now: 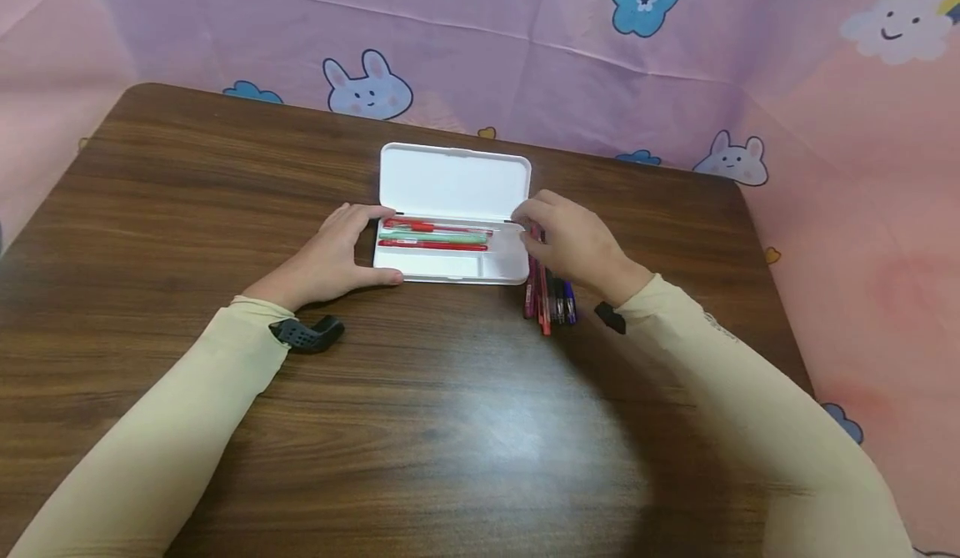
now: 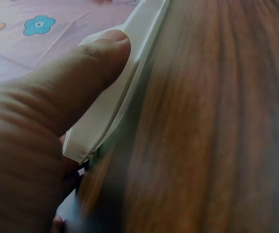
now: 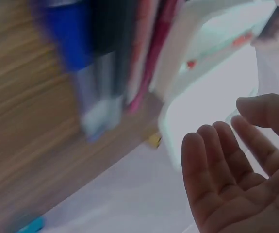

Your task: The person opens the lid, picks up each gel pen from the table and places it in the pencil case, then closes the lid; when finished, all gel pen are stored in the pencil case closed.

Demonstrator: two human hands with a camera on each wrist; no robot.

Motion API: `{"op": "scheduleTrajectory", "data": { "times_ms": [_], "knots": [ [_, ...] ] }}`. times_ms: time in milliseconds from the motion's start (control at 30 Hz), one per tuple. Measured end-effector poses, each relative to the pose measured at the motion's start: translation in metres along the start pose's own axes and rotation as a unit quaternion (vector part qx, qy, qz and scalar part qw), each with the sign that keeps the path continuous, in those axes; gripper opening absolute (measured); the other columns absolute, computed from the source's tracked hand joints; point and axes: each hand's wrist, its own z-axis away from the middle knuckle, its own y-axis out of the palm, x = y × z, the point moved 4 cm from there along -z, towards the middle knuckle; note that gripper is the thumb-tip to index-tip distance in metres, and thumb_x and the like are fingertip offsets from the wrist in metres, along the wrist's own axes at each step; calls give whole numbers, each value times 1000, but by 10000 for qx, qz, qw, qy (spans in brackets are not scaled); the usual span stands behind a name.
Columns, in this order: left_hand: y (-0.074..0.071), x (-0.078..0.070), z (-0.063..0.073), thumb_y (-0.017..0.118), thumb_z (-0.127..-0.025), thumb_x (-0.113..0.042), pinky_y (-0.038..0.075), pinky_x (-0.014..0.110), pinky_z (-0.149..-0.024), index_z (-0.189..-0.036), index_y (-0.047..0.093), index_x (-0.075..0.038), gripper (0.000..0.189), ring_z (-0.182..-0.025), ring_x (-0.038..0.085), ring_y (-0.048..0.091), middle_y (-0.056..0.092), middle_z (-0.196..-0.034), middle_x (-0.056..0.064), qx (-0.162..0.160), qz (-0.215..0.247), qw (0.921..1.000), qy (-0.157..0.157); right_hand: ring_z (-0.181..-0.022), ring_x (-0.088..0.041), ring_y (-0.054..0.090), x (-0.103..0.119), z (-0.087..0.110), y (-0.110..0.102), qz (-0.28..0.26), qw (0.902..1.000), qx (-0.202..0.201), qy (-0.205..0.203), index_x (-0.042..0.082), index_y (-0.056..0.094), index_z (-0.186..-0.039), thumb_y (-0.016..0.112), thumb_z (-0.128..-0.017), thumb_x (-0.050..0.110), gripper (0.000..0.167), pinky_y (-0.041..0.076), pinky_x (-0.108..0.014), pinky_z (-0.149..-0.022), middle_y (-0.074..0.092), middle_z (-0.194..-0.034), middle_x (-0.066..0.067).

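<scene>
A white pencil case (image 1: 427, 268) lies with its lid (image 1: 453, 178) raised at the back. Inside are a red pen with a clear barrel (image 1: 422, 226), a pale green pen (image 1: 435, 238) and another red pen (image 1: 450, 246). My left hand (image 1: 333, 258) grips the case's left end; its thumb (image 2: 107, 56) presses the front wall in the left wrist view. Over the right end hovers my right hand (image 1: 577, 237), fingers loosely bent and holding nothing. Below it, several pens (image 1: 545, 308) lie side by side, their far ends hidden by that hand.
The brown wooden table (image 1: 420, 408) stretches around the case. Behind it hangs a pastel cloth (image 1: 480, 32) printed with rabbits and flowers. A blue pen (image 3: 69, 39) is at the outer right of the pen row. Each wrist wears a black band (image 1: 307, 334).
</scene>
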Motion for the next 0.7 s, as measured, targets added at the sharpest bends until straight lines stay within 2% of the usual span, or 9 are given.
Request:
{"op": "scheduleTrajectory", "data": {
  "times_ms": [133, 233, 367, 467, 567, 633, 700],
  "knots": [
    [0, -1, 0, 84, -83, -51, 6, 58, -129, -158, 36, -12, 97, -155, 39, 19, 36, -161, 16, 10, 17, 10000, -78, -104, -28, 65, -32, 35, -16, -880, 9938, -168, 655, 2, 64, -131, 69, -97, 10, 35, 57, -46, -89, 65, -119, -14],
    [1, -1, 1, 84, -84, -52, 17, 66, -124, -158, 36, -12, 97, -152, 39, 23, 36, -161, 16, 13, -14, 9999, -123, -114, -33, 65, -55, 61, -21, -1626, 9789, -196, 1220, 2, 57, -138, 69, -99, 14, 43, 54, -53, -97, 63, -129, -18],
    [1, 0, 1, 84, -83, -53, 28, 69, -117, -158, 36, -13, 97, -147, 38, 28, 36, -160, 15, -1, -49, 9999, -150, -123, -33, 62, -75, 89, -17, -2386, 9546, -12, 1782, 5, 52, -144, 68, -102, 21, 48, 54, -54, -100, 60, -138, -17],
    [2, 1, 0, 84, -83, -53, 21, 69, -121, -158, 36, -13, 97, -152, 39, 23, 36, -161, 15, 15, -46, 9998, -176, -119, -32, 63, -79, 101, -8, -2975, 9337, 193, 1985, 1, 49, -145, 67, -102, 18, 49, 60, -46, -94, 59, -136, -20],
    [1, 0, 0, 84, -83, -52, 13, 68, -124, -158, 35, -13, 97, -155, 41, 16, 35, -161, 17, 58, -10, 9998, -203, -109, -28, 66, -78, 104, 4, -3503, 9118, 316, 2121, -4, 48, -144, 67, -101, 12, 49, 64, -38, -85, 58, -132, -24],
    [1, -1, 0, 84, -84, -52, 11, 67, -125, -158, 35, -13, 97, -156, 41, 15, 34, -162, 17, 80, 1, 9997, -217, -104, -26, 67, -77, 103, 13, -3567, 9077, 348, 2181, -5, 48, -143, 67, -101, 10, 48, 64, -34, -83, 59, -129, -24],
    [1, -2, -1, 84, -84, -52, 9, 64, -126, -158, 35, -12, 97, -155, 41, 17, 35, -161, 17, 81, -8, 9998, -180, -101, -24, 67, -74, 101, 21, -3435, 9107, 351, 2268, -4, 50, -142, 69, -99, 10, 49, 64, -32, -81, 60, -126, -23]
  ]
}}
